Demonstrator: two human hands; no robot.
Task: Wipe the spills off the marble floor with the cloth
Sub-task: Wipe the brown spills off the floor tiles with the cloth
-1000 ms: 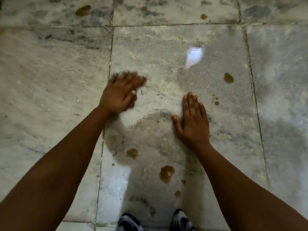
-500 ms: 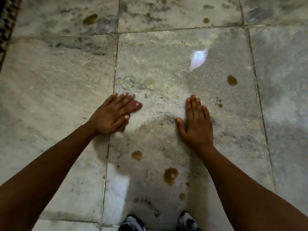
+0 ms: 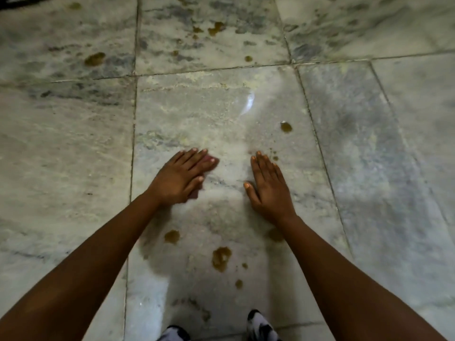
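Head view: flat-fingered left hand presses pink cloth to grey marble floor, right hand braced flat; brown spills remain.

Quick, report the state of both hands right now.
Left hand: open, fingers flat, pressing the cloth on the marble floor.
Right hand: open, flat on the floor, holding nothing.

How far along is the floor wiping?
Done: the pale marble floor between the hands looks spot-free. In hand: the left hand presses a pink cloth down. Left: brown spills near the shoes, one beyond the right hand, several on far tiles.
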